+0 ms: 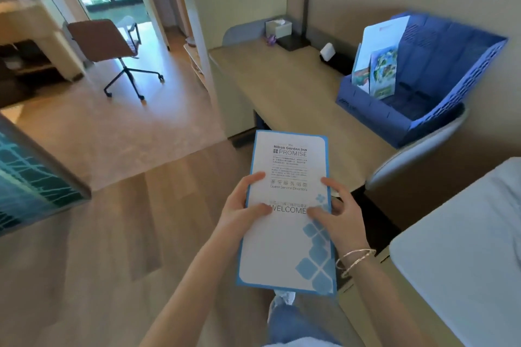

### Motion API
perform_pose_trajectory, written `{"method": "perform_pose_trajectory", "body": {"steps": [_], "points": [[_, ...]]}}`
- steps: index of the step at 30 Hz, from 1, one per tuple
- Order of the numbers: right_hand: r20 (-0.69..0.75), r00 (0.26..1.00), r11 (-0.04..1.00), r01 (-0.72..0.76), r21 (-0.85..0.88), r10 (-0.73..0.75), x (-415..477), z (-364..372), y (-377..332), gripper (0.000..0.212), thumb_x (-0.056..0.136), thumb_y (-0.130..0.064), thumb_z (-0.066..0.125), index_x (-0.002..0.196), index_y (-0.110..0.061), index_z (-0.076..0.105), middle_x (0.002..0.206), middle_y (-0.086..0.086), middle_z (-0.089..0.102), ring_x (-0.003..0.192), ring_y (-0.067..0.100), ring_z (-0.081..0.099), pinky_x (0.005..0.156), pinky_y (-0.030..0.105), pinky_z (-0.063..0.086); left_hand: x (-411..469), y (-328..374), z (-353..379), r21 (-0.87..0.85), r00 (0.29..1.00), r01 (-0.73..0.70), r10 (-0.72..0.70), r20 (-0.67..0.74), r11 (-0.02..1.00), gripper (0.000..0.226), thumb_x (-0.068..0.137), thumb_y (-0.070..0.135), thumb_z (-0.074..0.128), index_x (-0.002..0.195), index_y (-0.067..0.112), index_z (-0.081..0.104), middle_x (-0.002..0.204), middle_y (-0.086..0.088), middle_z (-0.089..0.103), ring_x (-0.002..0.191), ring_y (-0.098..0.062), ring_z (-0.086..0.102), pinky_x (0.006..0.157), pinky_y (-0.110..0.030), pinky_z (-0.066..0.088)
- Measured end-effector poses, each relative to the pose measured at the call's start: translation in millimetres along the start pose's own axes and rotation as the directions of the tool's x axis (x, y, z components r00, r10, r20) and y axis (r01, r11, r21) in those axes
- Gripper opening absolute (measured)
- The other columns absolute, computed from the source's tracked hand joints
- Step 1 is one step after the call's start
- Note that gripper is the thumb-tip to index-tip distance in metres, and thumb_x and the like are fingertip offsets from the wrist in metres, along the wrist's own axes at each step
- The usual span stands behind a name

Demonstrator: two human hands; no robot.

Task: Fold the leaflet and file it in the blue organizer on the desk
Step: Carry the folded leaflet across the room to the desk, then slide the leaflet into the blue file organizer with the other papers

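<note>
Leaflet (287,214) in mid-air over floor, short of desk (284,87). Left hand (242,205) and right hand (335,214) both pinch its side edges, thumbs on cover. Organizer (439,76) well apart, already holds papers (380,56). Risks: unsupported fold goes crooked; leaflet snags on those papers going in.

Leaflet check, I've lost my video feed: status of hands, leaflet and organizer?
Left hand and right hand both grip the leaflet, closed, over the floor. Blue organizer on the desk, papers in its left slots. Nothing between.
</note>
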State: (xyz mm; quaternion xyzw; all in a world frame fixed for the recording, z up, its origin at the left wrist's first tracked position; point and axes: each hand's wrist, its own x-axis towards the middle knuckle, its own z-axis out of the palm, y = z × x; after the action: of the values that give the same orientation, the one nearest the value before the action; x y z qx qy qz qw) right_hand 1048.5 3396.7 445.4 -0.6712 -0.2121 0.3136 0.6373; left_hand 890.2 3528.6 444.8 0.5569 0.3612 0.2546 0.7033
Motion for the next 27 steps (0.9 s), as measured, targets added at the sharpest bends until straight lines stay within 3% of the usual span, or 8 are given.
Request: {"method": "perform_pose_trajectory", "body": {"steps": [7, 12, 15, 18, 21, 24, 27], "points": [[-0.162, 0.986, 0.999, 0.041, -0.035, -0.046, 147.5, -3.8, -43.7, 0.060, 0.074, 0.007, 0.074, 0.121, -0.027, 0.057, 0.091, 0.001, 0.075, 0.077, 0.020, 0.073, 0.067, 0.035, 0.062, 168.6, 66.4, 34.4, 0.061, 0.989, 0.001, -0.010, 0.147, 0.998, 0.063, 0.065, 0.002, 0.070, 0.116, 0.038, 0.065, 0.117, -0.010, 0.072, 0.096, -0.029, 0.070, 0.083, -0.045, 0.059], [-0.288, 0.951, 0.993, 0.093, -0.070, -0.109, 213.5, -19.4, -67.0, 0.058, 0.075, 0.005, 0.075, 0.119, -0.027, 0.055, 0.095, -0.011, 0.069, 0.081, 0.004, 0.071, 0.068, 0.023, 0.060, 254.4, 98.4, 69.8, 0.054, 0.960, -0.018, 0.002, 0.281, 0.998, 0.066, 0.065, -0.001, 0.068, 0.125, 0.026, 0.061, 0.124, -0.010, 0.068, 0.105, -0.025, 0.067, 0.089, -0.043, 0.056], [-0.389, 0.913, 0.992, 0.106, -0.073, -0.126, 245.0, -27.0, -64.8, 0.060, 0.073, 0.009, 0.075, 0.121, -0.023, 0.057, 0.113, -0.006, 0.066, 0.095, 0.003, 0.068, 0.083, 0.027, 0.058, 299.9, 102.7, 88.3, 0.103, 0.929, -0.052, 0.010, 0.369, 0.993, 0.063, 0.069, -0.006, 0.067, 0.124, 0.025, 0.061, 0.126, 0.001, 0.065, 0.106, -0.011, 0.065, 0.085, -0.029, 0.055], [-0.497, 0.861, 0.994, 0.085, -0.064, -0.105, 272.1, -27.1, -54.3, 0.060, 0.072, 0.010, 0.076, 0.120, -0.021, 0.058, 0.117, -0.001, 0.066, 0.100, 0.010, 0.068, 0.087, 0.040, 0.058, 345.6, 100.8, 101.5, 0.140, 0.886, -0.042, -0.028, 0.462, 0.989, 0.064, 0.065, 0.000, 0.065, 0.125, 0.021, 0.061, 0.118, 0.023, 0.067, 0.110, -0.008, 0.063, 0.091, -0.030, 0.053], [-0.594, 0.798, 0.995, 0.065, -0.075, -0.097, 301.7, -21.4, -47.4, 0.060, 0.070, 0.010, 0.076, 0.116, -0.025, 0.059, 0.118, 0.003, 0.066, 0.103, 0.020, 0.067, 0.091, 0.049, 0.055, 393.4, 100.2, 111.4, 0.192, 0.841, -0.048, -0.064, 0.537, 0.980, 0.064, 0.063, 0.002, 0.066, 0.123, 0.025, 0.062, 0.117, 0.026, 0.066, 0.106, -0.002, 0.065, 0.088, -0.026, 0.053], [-0.682, 0.729, 0.998, 0.039, -0.051, -0.063, 336.4, -12.1, -49.3, 0.061, 0.070, 0.010, 0.076, 0.110, -0.033, 0.059, 0.107, 0.000, 0.071, 0.094, 0.019, 0.069, 0.088, 0.048, 0.057, 444.4, 109.2, 118.7, 0.226, 0.788, -0.050, -0.100, 0.608, 0.973, 0.063, 0.063, 0.004, 0.068, 0.119, 0.033, 0.063, 0.112, 0.022, 0.070, 0.101, -0.003, 0.067, 0.088, -0.028, 0.053], [-0.723, 0.690, 0.999, 0.034, -0.003, -0.026, 366.4, -2.7, -60.0, 0.059, 0.072, 0.008, 0.076, 0.111, -0.033, 0.058, 0.083, -0.010, 0.075, 0.075, 0.007, 0.071, 0.077, 0.039, 0.061, 491.1, 124.5, 127.6, 0.235, 0.733, -0.086, -0.098, 0.673, 0.968, 0.063, 0.066, 0.001, 0.069, 0.120, 0.034, 0.063, 0.123, 0.005, 0.068, 0.106, -0.012, 0.066, 0.087, -0.029, 0.054]]}}
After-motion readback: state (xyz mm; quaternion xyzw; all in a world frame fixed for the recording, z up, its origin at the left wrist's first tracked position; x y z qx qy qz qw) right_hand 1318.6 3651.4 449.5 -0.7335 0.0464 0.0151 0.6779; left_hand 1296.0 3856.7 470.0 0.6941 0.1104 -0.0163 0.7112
